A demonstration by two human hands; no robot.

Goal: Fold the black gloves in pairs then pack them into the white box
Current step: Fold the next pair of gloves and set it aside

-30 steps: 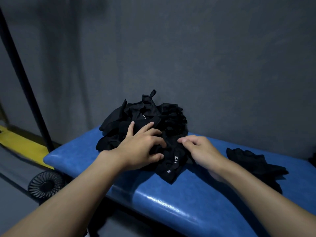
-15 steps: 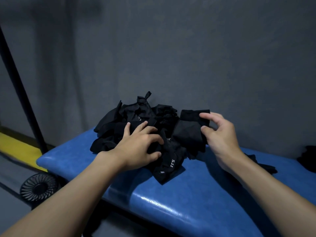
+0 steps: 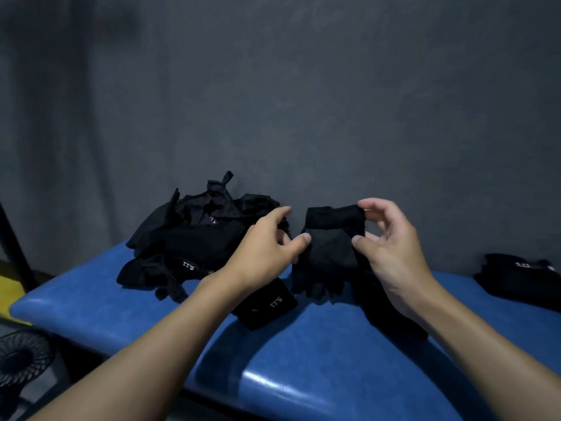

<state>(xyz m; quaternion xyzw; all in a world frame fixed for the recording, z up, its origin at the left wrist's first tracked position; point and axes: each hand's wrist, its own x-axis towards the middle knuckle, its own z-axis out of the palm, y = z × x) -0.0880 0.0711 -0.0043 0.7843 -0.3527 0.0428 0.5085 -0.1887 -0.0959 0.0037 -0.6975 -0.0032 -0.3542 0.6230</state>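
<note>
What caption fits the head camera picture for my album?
Right hand pinches a black glove above the blue bench; left hand meets its edge, glove pile behind.

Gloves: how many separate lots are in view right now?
3: the big pile at the left end of the bench, one lifted glove pinched by the right hand, a small stack far right. The dark patch under that hand may hide more.

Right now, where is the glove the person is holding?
In the head view, the glove hangs mid-frame over the blue bench, pinched by the right hand, just right of the left hand and the glove pile.
</note>
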